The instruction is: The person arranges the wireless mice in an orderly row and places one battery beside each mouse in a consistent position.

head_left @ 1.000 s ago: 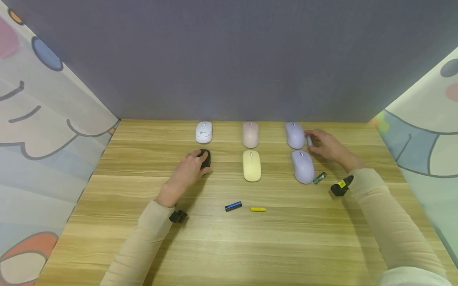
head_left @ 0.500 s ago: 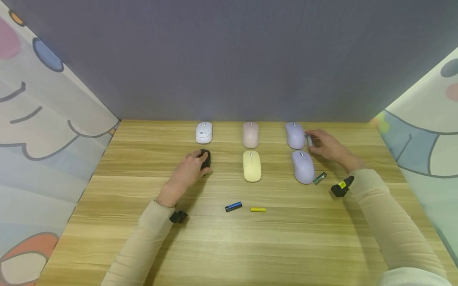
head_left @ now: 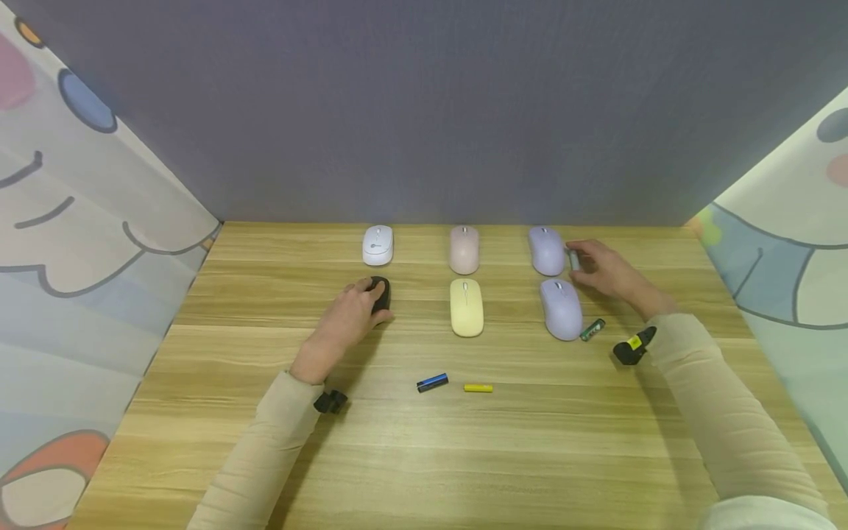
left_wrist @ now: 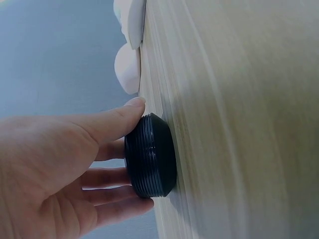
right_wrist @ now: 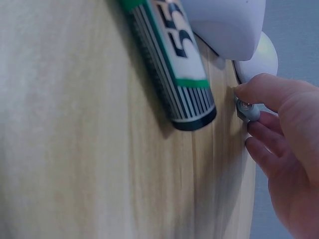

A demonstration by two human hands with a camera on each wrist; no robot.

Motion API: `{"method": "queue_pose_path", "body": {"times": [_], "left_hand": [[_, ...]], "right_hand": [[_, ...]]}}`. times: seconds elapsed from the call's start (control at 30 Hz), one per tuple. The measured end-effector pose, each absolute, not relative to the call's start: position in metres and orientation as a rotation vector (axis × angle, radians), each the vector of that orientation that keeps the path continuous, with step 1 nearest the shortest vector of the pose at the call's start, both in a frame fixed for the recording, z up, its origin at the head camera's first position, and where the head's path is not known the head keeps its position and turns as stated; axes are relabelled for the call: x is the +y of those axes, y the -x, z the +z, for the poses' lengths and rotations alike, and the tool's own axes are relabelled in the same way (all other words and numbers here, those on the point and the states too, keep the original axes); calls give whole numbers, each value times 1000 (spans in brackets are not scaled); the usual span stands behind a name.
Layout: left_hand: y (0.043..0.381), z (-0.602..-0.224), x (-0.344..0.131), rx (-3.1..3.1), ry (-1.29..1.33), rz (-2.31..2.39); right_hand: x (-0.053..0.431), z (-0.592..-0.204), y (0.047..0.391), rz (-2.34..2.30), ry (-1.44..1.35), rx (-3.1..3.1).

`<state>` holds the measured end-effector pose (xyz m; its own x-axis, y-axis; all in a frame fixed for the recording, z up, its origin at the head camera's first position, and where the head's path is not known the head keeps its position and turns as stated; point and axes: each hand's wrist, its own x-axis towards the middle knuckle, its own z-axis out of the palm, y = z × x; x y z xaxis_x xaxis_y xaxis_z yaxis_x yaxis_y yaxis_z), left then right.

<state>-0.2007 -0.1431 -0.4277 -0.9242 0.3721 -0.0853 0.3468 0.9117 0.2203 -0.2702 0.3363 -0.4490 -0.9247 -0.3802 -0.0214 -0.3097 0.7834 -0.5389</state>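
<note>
One ridged black mouse (left_wrist: pixel 150 158), one grey battery (head_left: pixel 573 260).

The head camera looks forward and down from above, well back, taking in the desk (head_left: pixel 424 456), the wall (head_left: pixel 424 110) and both arms. The left wrist camera looks low along the desk, turned sideways, near the left hand (head_left: pixel 347 316) and black mouse (left_wrist: pixel 152 157); the right one, tipped the other way, has the green battery (right_wrist: pixel 172 64) close before it. The head view shares mouse and battery with them.
</note>
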Motion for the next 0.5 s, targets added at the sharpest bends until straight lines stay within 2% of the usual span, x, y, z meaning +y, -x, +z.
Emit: {"method": "queue_pose_path", "body": {"times": [0.5], "left_hand": [[201, -427, -143, 2951, -565, 308]], "right_hand": [[337, -450, 270, -801, 540, 2856]]}}
